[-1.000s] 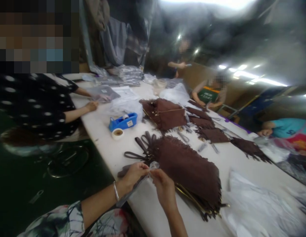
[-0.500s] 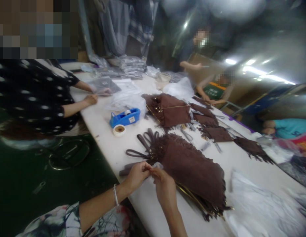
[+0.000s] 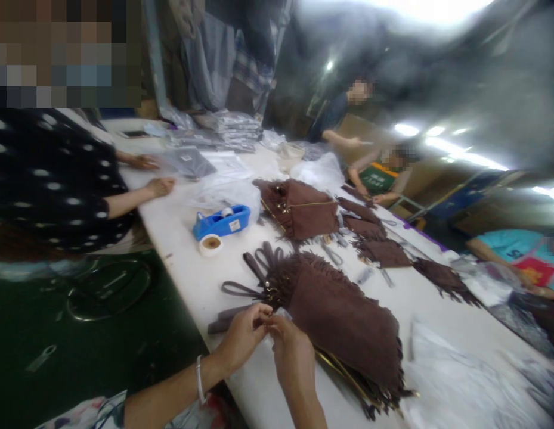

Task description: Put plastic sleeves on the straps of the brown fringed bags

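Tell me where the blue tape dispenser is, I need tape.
In the head view the blue tape dispenser sits left of centre on the white table, just behind a tape roll.

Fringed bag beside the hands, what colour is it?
The fringed bag is dark brown, clearest in the head view.

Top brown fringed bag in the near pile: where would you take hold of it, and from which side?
By the strap loops, probably, coming from the left edge of the table. They lie splayed clear of the bag, while loose fringe lines its far end and the left hand and right hand crowd its near corner.
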Tool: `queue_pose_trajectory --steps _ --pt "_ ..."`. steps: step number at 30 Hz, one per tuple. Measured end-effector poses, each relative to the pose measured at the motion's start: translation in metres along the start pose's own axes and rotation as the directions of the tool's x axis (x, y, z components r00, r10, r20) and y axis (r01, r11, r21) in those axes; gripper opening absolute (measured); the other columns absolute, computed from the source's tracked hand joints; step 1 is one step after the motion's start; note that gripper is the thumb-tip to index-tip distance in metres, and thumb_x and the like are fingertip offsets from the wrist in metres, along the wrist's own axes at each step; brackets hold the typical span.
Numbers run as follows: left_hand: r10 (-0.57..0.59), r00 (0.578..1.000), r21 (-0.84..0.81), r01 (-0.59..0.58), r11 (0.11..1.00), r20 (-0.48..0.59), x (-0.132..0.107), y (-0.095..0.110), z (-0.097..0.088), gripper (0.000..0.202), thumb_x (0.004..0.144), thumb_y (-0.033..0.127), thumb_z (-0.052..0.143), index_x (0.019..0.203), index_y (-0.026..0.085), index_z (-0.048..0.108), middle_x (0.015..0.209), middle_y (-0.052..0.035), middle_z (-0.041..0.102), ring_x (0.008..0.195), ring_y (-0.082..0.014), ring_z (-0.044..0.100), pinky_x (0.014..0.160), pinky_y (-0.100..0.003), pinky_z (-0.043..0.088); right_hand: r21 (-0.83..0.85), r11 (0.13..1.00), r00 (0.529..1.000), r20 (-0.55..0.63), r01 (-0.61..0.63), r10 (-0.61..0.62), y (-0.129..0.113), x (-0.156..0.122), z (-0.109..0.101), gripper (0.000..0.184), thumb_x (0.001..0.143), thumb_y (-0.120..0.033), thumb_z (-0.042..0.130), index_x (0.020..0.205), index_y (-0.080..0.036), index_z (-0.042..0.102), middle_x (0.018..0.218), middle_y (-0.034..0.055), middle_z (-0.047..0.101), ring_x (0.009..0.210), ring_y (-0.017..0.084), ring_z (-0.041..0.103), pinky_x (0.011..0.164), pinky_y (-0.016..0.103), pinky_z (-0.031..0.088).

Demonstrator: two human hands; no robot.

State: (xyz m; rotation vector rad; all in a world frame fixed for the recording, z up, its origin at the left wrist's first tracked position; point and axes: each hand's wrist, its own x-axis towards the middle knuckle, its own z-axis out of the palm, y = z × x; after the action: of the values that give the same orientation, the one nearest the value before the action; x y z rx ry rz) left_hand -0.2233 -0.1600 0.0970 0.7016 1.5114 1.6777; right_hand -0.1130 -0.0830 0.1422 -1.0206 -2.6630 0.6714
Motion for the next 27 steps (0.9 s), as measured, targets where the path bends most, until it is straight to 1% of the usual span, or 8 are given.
queue_pose_trajectory --steps 2,9,12,14,18,22,25,27 --pt "-0.024 1.000 -0.023 0.024 0.999 -0.006 0.001 0.000 0.001 0.027 0.075 0.022 0.067 0.102 0.019 0.063 0.094 -0.0071 0.071 0.089 -0.0224 0.065 0.081 -0.029 0.047 -0.021 1.000 1.000 -0.002 -0.003 0.003 -0.002 0.001 0.000 0.031 0.086 -0.014 0.046 0.099 -0.028 0.070 0.083 0.0015 0.071 0.073 0.015 0.067 0.060 0.020 0.038" --pt "-0.016 0.999 -0.032 0.017 0.999 0.052 0.003 -0.004 0.000 0.020 0.075 0.024 0.068 0.093 0.018 0.063 0.094 -0.0089 0.071 0.089 -0.0242 0.066 0.079 -0.031 0.048 -0.117 0.991 0.998 -0.010 -0.060 0.060 -0.005 0.001 0.001 0.026 0.088 -0.011 0.046 0.091 -0.027 0.067 0.083 0.0006 0.072 0.074 0.016 0.068 0.059 0.020 0.036" --pt "-0.048 0.996 -0.051 0.051 0.997 0.071 0.002 -0.003 -0.001 0.021 0.074 0.024 0.069 0.093 0.017 0.063 0.094 -0.0097 0.071 0.089 -0.0242 0.066 0.081 -0.032 0.047 -0.165 0.985 0.998 -0.008 -0.060 0.060 -0.006 0.001 0.000 0.024 0.088 -0.010 0.047 0.091 -0.026 0.066 0.084 0.0010 0.071 0.075 0.017 0.068 0.059 0.021 0.034" --pt "-0.118 0.989 -0.093 0.126 0.988 0.087 0.000 -0.002 -0.002 0.024 0.070 0.020 0.070 0.093 0.016 0.063 0.093 -0.0091 0.072 0.088 -0.0235 0.066 0.079 -0.031 0.047 -0.167 0.984 0.998 0.005 -0.068 0.070 -0.007 0.002 -0.001 0.025 0.087 -0.010 0.048 0.099 -0.026 0.063 0.084 0.0013 0.071 0.076 0.018 0.069 0.058 0.022 0.034" --pt "-0.249 0.966 -0.171 0.256 0.951 0.064 -0.001 0.000 0.000 0.030 0.061 0.015 0.072 0.090 0.015 0.065 0.087 -0.0069 0.072 0.084 -0.0217 0.065 0.074 -0.029 0.046 -0.108 0.987 0.993 0.007 -0.120 0.122 -0.004 0.005 -0.003 0.039 0.082 -0.008 0.050 0.118 -0.023 0.050 0.081 0.0013 0.072 0.075 0.020 0.070 0.058 0.023 0.034" --pt "-0.272 0.961 -0.188 0.275 0.943 0.044 0.001 0.001 0.002 0.028 0.063 0.026 0.078 0.085 0.014 0.068 0.078 -0.0055 0.071 0.074 -0.0190 0.063 0.068 -0.027 0.045 -0.051 0.989 0.990 0.001 -0.142 0.142 -0.002 0.006 -0.005 0.038 0.080 -0.008 0.048 0.115 -0.021 0.047 0.082 0.0020 0.072 0.077 0.021 0.070 0.060 0.024 0.037" --pt "-0.322 0.946 -0.138 0.325 0.936 0.041 -0.005 0.002 0.000 0.038 0.060 0.041 0.081 0.084 0.013 0.070 0.074 -0.0049 0.070 0.067 -0.0172 0.060 0.063 -0.026 0.043 -0.057 0.983 0.984 -0.010 -0.176 0.176 -0.007 0.002 -0.008 0.040 0.077 -0.008 0.048 0.115 -0.021 0.048 0.081 0.0034 0.072 0.076 0.021 0.070 0.061 0.024 0.040" --pt "-0.385 0.923 -0.117 0.385 0.916 0.020 -0.008 -0.003 -0.003 0.047 0.055 0.048 0.083 0.087 0.014 0.071 0.079 -0.0052 0.071 0.071 -0.0187 0.061 0.063 -0.026 0.045 -0.071 0.976 0.979 0.003 -0.204 0.205 -0.010 -0.001 -0.008 0.042 0.074 -0.009 0.050 0.115 -0.020 0.049 0.082 0.0047 0.073 0.076 0.023 0.071 0.062 0.025 0.043"
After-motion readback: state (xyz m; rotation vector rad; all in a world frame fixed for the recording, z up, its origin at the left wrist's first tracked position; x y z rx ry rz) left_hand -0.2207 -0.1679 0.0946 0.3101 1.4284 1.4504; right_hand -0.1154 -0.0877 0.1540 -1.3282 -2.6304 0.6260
